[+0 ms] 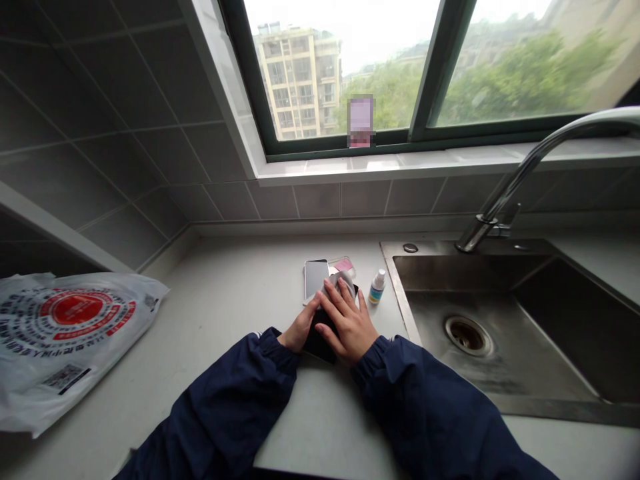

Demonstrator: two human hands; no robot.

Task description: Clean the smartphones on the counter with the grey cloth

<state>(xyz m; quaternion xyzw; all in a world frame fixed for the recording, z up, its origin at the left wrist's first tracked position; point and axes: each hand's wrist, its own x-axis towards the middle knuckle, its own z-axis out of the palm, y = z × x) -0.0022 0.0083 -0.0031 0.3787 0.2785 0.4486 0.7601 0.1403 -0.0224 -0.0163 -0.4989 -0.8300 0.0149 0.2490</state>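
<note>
My left hand (299, 328) grips the left edge of a flat black device with a glossy face, like a tablet (320, 343), which lies on the counter. My right hand (349, 325) presses a grey cloth (344, 276) onto its upper part with outstretched fingers. Both hands cover much of the device. Just beyond them a phone (316, 275) with a light frame and grey screen lies flat. Beside it is a clear piece with a pink patch, like a phone case (345, 265). A small white spray bottle (377, 287) with a blue and yellow label stands upright to the right of my right hand.
A steel sink (405, 313) with a curved chrome faucet (505, 177) is set into the counter (225, 287) at right. At far left lies a white plastic bag (75, 333) with red print. A tiled wall and window (345, 73) rise behind.
</note>
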